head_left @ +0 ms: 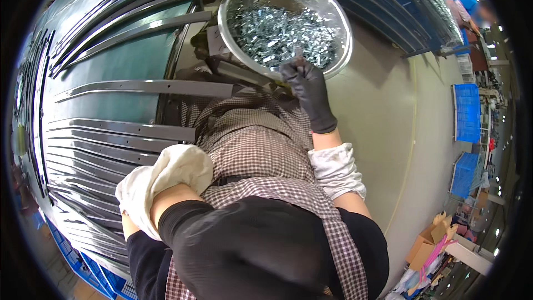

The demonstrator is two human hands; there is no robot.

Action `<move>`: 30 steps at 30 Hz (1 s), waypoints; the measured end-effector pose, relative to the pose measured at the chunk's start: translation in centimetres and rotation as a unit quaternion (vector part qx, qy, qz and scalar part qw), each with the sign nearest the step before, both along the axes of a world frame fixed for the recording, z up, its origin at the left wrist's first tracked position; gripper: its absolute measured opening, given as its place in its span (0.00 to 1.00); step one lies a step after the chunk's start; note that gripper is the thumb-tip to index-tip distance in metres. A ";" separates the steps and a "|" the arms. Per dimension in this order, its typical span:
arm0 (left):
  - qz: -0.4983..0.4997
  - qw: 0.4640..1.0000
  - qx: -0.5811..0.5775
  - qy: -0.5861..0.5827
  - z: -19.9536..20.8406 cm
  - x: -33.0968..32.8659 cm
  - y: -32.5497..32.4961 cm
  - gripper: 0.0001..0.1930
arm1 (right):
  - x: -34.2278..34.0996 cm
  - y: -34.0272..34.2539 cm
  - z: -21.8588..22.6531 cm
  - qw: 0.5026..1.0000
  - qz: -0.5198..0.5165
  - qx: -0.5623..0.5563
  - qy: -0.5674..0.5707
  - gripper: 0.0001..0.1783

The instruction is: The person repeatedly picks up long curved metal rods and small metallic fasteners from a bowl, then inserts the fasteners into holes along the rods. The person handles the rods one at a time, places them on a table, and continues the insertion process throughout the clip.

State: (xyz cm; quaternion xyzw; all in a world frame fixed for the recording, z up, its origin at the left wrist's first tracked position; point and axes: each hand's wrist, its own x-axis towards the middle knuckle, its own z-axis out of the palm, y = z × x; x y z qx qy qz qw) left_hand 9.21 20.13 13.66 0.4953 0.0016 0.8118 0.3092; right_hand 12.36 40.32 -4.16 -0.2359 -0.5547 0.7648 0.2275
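Note:
My right hand (309, 84), in a dark glove, is at the near rim of a large round metal bowl (346, 50). Its fingers are curled together; what they hold, if anything, is too small to make out. Many small shiny metal pieces (277, 30) fill the bowl. Bent back toward the camera, my left arm brings my left hand (244, 244) very close, as a large blurred dark glove whose fingers cannot be told apart. White sleeve covers (336, 172) are on both arms, and a checked apron (255, 139) covers my lap.
At the left, long dark metal strips (144, 87) lie in rows on a table (125, 105), several ends jutting toward me. A blue cabinet (388, 5) stands far right of the bowl. Along the right are blue crates (466, 112), a cardboard box (427, 244) and another person (463, 8).

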 end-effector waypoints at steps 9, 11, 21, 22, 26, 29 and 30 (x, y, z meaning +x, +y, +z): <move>-0.060 0.991 -0.118 -0.011 0.8 -1.0 -1.8 0.17 | 0.2 -0.2 -0.1 0.999 0.003 0.044 -0.032 0.06; -0.014 0.983 -0.155 0.093 0.0 -4.7 -3.6 0.19 | 0.0 -0.2 -0.4 0.997 0.010 0.059 -0.046 0.05; 0.411 0.519 -0.428 0.616 -9.9 -10.6 -5.2 0.15 | -0.1 -7.6 3.9 0.961 0.218 0.155 0.064 0.13; 0.400 0.513 -0.425 0.629 -10.9 -10.2 -5.5 0.15 | 0.1 -7.6 3.9 0.938 0.281 0.201 0.021 0.14; 0.400 0.496 -0.393 0.663 -12.3 -10.7 -5.6 0.14 | -0.2 -7.6 2.8 0.947 0.262 0.184 0.024 0.25; 0.385 0.512 -0.367 0.675 -13.2 -11.4 -5.9 0.12 | -0.4 -7.4 1.9 0.938 0.228 0.259 0.018 0.34; 0.383 0.512 -0.352 0.684 -13.3 -11.5 -5.8 0.12 | -0.4 -7.4 1.7 0.930 0.216 0.295 0.016 0.36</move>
